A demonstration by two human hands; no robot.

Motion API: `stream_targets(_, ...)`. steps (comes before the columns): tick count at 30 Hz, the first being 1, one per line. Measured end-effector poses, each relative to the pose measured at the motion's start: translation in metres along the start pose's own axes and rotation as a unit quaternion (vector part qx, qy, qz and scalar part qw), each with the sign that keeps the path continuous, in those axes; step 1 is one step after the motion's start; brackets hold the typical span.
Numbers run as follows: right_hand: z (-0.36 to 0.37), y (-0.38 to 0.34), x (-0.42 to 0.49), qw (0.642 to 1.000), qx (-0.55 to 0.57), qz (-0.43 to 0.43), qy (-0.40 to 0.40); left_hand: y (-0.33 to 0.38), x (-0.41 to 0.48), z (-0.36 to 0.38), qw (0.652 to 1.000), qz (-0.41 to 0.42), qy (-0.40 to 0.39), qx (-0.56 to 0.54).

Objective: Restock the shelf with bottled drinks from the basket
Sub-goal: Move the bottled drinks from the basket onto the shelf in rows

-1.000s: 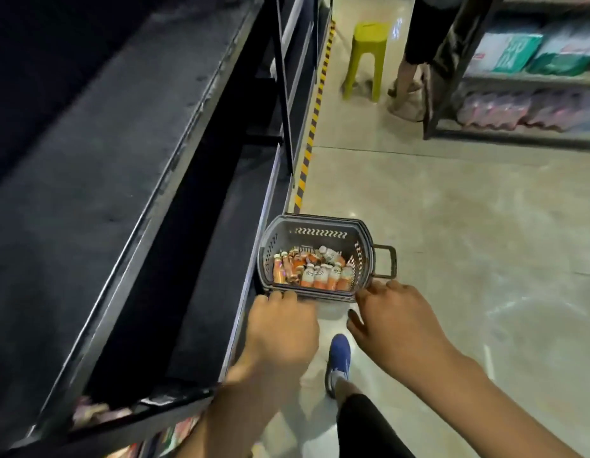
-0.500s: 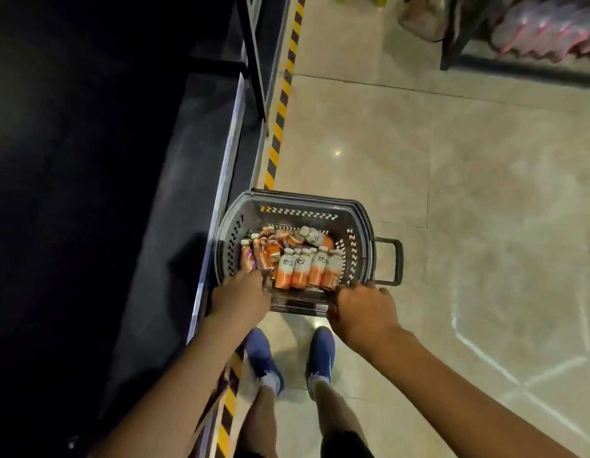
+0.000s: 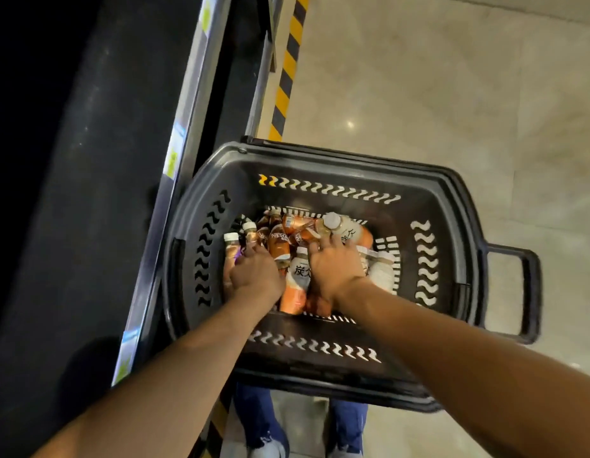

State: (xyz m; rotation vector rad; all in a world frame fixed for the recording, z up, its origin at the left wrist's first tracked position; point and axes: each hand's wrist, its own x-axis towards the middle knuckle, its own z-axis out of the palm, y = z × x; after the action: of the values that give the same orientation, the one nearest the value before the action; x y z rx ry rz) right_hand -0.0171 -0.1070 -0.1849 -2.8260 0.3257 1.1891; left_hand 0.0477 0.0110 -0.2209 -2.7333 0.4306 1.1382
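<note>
- Shelf [image 3: 98,160] at my far left: its dark board runs alongside the basket [image 3: 353,160], with the price rail [image 3: 174,153] on its front edge just beside the basket's left wall. All the bottles [image 3: 280,239] I can see are in the basket, so stocking itself is not yet begun.
- Left hand [image 3: 254,276]: half a second ago it gripped the basket's near rim. Now it is down inside at the left end of the pile, knuckles up, fingers bent down among the small capped bottles. The fingertips are hidden, so I cannot tell whether it has closed round one.
- Orange bottle [image 3: 298,279] with a white label lies between my two hands, its cap pointing away from me.
- Right hand [image 3: 336,276]: it too has left the rim and lies palm down over the right half of the pile. Its fingers are a little spread and reach the white-capped bottle [image 3: 346,228] at the far side. The palm hides what is under it, so I cannot say it holds anything.
- Basket fills far more of my view than a second ago, so I judge I have bent over it. It sits on the floor [image 3: 452,94], handle [image 3: 525,292] out to the right.
- Meaning for the job: I have gone from steadying the basket to picking. I judge the next move is a sure grip on a bottle, then a lift left to the shelf.
</note>
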Motion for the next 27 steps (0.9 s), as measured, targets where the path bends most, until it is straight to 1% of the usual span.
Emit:
stream_targets(2,0.013,0.001,0.044,0.999,-0.026,-0.012,0.041,0.004,0.034,0.021,1.000,-0.020,0.008,0.005)
stream_targets(4,0.028,-0.001,0.081,0.996,-0.062,-0.027,0.065,0.008,0.059,0.039,0.999,-0.033,0.013,0.001)
stream_targets(7,0.055,-0.005,0.124,0.985,-0.153,-0.053,0.060,0.014,0.091,0.062,0.998,-0.038,0.032,0.035)
stream_targets(9,0.072,-0.009,0.147,0.977,-0.201,-0.057,0.053,0.012,0.107,0.073,0.995,-0.051,0.052,0.069)
stream_targets(11,0.084,-0.014,0.161,0.969,-0.236,-0.054,0.046,0.009,0.117,0.082,0.992,-0.055,0.064,0.090)
stream_targets(13,0.093,-0.014,0.172,0.963,-0.264,-0.037,0.047,0.009,0.122,0.093,0.991,-0.039,0.081,0.100)
stream_targets(15,0.100,-0.008,0.182,0.964,-0.259,-0.019,0.056,0.009,0.123,0.101,0.991,-0.024,0.097,0.091)
stream_targets(17,0.103,0.004,0.186,0.970,-0.233,-0.023,0.060,0.008,0.120,0.105,0.991,-0.014,0.111,0.071)
stream_targets(19,0.102,0.016,0.177,0.980,-0.183,-0.029,0.070,0.005,0.112,0.100,0.995,-0.003,0.093,0.022)
stream_targets(21,0.093,0.025,0.159,0.992,-0.097,-0.019,0.083,0.004,0.103,0.086,0.996,-0.010,0.068,-0.055)
stream_targets(23,0.074,0.034,0.127,0.997,0.024,0.019,0.071,0.007,0.086,0.066,0.993,-0.019,0.039,-0.111)
stream_targets(25,0.055,0.042,0.088,0.991,0.108,0.043,0.062,0.010,0.061,0.046,0.989,-0.013,0.029,-0.146)
stream_targets(27,0.034,0.049,0.038,0.971,0.222,0.073,0.052,0.014,0.023,0.019,0.983,-0.001,0.014,-0.182)
